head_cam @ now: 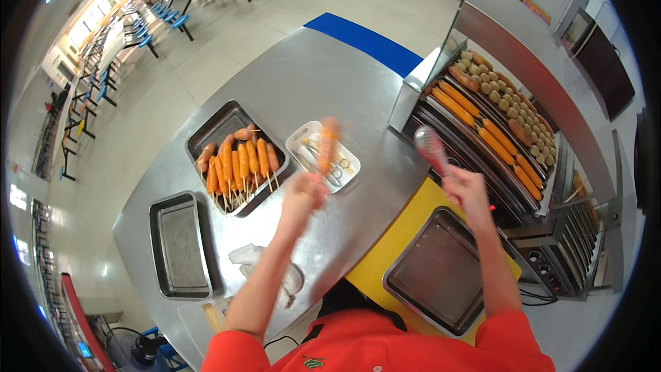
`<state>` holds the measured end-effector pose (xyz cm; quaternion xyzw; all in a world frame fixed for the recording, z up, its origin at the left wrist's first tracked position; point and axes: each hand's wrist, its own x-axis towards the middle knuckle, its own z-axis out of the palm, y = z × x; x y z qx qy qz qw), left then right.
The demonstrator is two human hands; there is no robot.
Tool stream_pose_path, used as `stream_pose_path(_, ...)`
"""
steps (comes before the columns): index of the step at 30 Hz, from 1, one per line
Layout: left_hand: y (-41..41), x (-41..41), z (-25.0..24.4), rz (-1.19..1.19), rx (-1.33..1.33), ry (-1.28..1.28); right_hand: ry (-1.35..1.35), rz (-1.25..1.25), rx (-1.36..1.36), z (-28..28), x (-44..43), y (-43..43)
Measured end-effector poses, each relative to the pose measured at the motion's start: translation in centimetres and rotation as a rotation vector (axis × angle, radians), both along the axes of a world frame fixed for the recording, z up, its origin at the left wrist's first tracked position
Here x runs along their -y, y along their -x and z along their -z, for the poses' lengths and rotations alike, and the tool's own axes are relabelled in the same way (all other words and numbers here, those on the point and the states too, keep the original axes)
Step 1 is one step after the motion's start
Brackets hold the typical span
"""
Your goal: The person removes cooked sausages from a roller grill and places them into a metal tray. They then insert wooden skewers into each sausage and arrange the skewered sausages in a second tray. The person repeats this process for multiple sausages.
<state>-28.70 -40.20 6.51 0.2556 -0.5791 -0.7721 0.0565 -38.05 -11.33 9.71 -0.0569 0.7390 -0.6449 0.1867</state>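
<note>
My left hand grips the lower end of a skewered sausage, which is blurred and points away from me. Under the sausage lies a small white plastic tray holding scissors and other slim utensils. My right hand is closed on food tongs with a red grip and a shiny rounded tip. The tongs' tip is beside the front of a roller grill. Orange sausages and several meatballs lie along its rollers.
A metal tray holds several skewered sausages. Another metal tray sits left, near a crumpled white cloth and wooden skewers. A wide metal tray rests on a yellow surface. The grill's glass guard stands at right.
</note>
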Motion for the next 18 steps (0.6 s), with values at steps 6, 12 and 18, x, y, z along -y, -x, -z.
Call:
stream_pose_path(6, 3.6, 20.2, 5.7, -0.151, 0.314, 0.592, -0.135, 0.342, -0.163, -1.9, -6.4, 2.3)
stream_pose_path(12, 4.6, 32.1, 14.7, -0.065, 0.424, 0.172, -0.82, 0.347, -0.581, -1.7, -9.4, 8.6)
stream_pose_path(18, 5.5, 19.8, 2.8, 0.086, 0.378, 1.064, -1.466, 0.121, -0.783, -4.1, -8.0, 17.1)
